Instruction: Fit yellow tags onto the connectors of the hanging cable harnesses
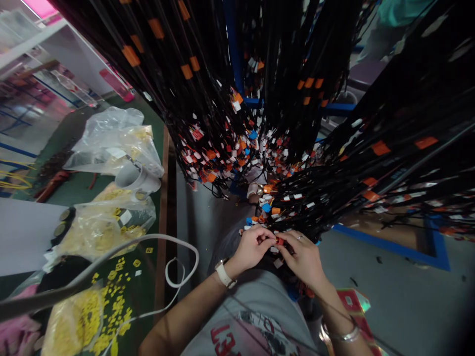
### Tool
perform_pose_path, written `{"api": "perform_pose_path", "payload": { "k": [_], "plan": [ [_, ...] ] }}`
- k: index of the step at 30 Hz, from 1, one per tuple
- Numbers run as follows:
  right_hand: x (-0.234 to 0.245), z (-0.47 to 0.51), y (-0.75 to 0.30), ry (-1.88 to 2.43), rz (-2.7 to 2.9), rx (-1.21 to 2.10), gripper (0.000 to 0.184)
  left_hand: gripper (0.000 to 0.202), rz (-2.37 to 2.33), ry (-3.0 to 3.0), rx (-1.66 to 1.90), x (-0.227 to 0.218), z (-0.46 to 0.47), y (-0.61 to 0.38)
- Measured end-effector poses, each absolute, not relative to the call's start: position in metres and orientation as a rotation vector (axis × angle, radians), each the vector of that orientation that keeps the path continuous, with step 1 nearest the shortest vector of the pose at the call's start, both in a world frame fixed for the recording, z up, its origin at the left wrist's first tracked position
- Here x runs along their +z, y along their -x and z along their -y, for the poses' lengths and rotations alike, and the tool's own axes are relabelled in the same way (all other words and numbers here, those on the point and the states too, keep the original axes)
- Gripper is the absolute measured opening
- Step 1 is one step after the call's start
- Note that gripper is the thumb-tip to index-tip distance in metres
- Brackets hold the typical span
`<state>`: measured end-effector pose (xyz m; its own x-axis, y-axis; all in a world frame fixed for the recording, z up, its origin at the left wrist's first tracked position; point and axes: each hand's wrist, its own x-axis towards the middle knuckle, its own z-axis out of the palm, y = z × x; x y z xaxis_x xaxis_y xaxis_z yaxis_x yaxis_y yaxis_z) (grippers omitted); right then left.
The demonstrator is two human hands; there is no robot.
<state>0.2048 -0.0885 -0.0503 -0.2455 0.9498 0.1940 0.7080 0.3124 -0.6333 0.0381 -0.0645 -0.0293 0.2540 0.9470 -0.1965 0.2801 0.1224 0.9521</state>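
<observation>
black cables (326,183) hang in thick bundles across the far and right of the scene, ending in white, red, blue and orange connectors. at the near ends of these bundles, just in front of the wearer's shirt (256,306), is a small red connector (280,241), between the two hands. the left hand (253,247) pinches at its left end with thumb and forefinger; the right hand (306,259) grips it from the right, thumb on the near side and fingers curled over the far side. a speck of yellow shows where the fingertips meet, too small to say whether it is a separate piece or part of the connector.

the step in hand seems to be close fingertip work on this one connector, with the right fingers probably steadying it and the left ones working at its end. whether that work is finished cannot be told. as a judgement, the next move calls for a firm right grip, the connector kept in line with the left fingertips, and a short, controlled press or pull without tugging the wires.

to the left stands a green bench (148,284) with loose yellow pieces (116,301), a clear bag (100,232) of similar ones and a pale cup (138,179) lying tilted among the bags.
</observation>
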Motion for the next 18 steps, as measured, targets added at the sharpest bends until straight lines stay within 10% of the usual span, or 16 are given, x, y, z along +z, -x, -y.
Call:
{"api": "perform_pose_path", "payload": {
  "k": [18],
  "plan": [
    [-0.049,0.088,-0.207,1.406,1.970,0.692,0.015,0.015,-1.204,-1.372,0.596,-0.025,0.052,-0.036]
  ]
}}
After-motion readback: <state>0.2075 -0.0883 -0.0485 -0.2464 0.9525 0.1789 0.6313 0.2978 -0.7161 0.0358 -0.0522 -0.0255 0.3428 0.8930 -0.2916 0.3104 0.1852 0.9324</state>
